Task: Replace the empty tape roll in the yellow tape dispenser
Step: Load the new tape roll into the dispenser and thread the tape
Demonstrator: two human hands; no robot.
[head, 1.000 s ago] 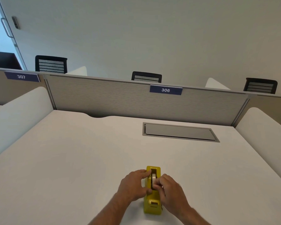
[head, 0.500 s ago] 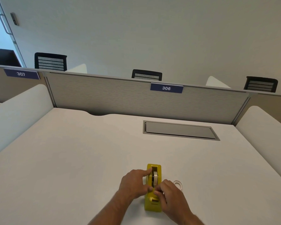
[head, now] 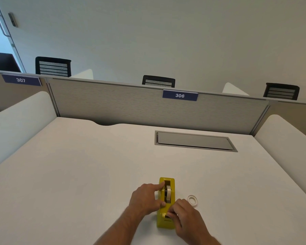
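Observation:
The yellow tape dispenser (head: 166,221) stands on the white desk (head: 78,174) near its front edge, lengthwise away from me. A roll of tape (head: 168,192) sits upright in its slot. My left hand (head: 145,198) grips the dispenser's left side, index finger on the top edge and thumb against the side. My right hand (head: 185,218) pinches at the cutter end of the dispenser, fingertips together; whether they hold the tape's end I cannot tell. A small whitish empty roll core (head: 192,200) lies flat on the desk just right of the dispenser.
A grey cable hatch (head: 194,141) is set into the desk farther back. A fabric partition (head: 131,105) with label 306 closes the far edge, and white side screens (head: 16,121) flank the desk. Chair backs show beyond.
My right hand has slid from the roll toward me to the cutter end. The empty core right of the dispenser came into view. My left hand has stayed on the dispenser.

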